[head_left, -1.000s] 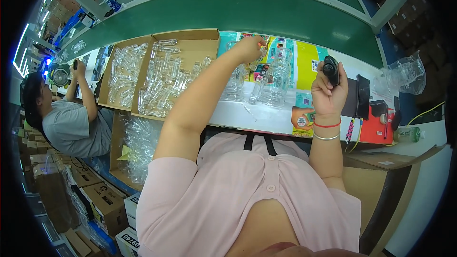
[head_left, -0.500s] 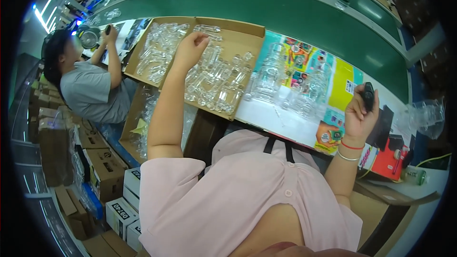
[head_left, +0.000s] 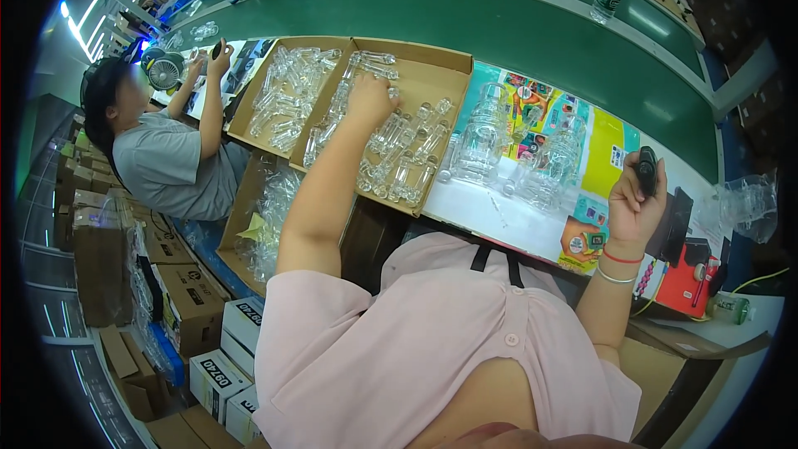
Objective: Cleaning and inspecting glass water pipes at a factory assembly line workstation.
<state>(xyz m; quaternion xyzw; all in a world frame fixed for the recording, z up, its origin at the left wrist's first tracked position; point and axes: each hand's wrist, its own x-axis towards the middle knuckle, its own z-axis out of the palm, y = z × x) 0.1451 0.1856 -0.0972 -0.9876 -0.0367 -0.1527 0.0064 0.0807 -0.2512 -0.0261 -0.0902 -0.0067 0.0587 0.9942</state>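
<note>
Though under glassware (head_left: pixel 480 148), printed sheet (head_left: pixel 604 143)

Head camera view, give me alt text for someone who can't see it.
The person's left hand is in a shallow cardboard tray of small clear pieces, while the right hand holds up a black handheld object. Larger clear pieces are on a brightly printed surface beside the tray; a co-worker in grey is at left.

Wide fisheye view from the head, close, downward over shirt (head_left: pixel 416 341) and workbench (head_left: pixel 532 231).
</note>
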